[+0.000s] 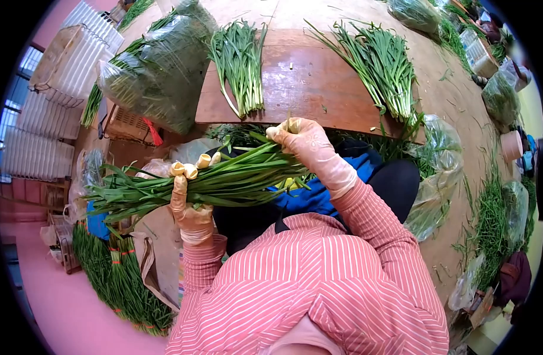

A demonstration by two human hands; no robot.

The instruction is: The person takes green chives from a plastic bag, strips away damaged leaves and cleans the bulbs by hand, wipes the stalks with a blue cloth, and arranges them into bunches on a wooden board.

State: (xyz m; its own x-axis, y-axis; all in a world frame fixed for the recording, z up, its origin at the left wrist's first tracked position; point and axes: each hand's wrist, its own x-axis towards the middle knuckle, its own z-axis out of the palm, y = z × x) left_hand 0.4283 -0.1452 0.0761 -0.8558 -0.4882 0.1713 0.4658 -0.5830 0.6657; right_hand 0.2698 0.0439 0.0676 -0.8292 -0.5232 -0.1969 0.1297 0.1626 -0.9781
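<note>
Three loose bunches of long green leaves are noted near the person. The held bunch (236,180) is at the centre left of the frame, lying nearly level, leafy end to the left. The left hand (191,201), in a pale glove, is closed around it from below, with the fingertips curled over the top. The right hand (307,145), also gloved, is closed at the right end of the same bunch, thumb and fingers pinched together; whether they grip one stalk or several cannot be told.

Beyond the hands is a brown board (304,83) at the top centre. On it lie the left bunch (240,71) and the right bunch (391,74), set well apart, pale stem ends toward the person. A small white piece (291,66) rests between them.

A large plastic bag (168,74) with greens stands left of the board, beside a brown basket (127,125). White racks (38,145) are at the left edge. Tied bundles (120,275) with red bands lie at the lower left. A blue cloth (318,198) is under the right forearm. Loose greens (489,219) are spread on the floor at the right, near a clear bag (428,207).
</note>
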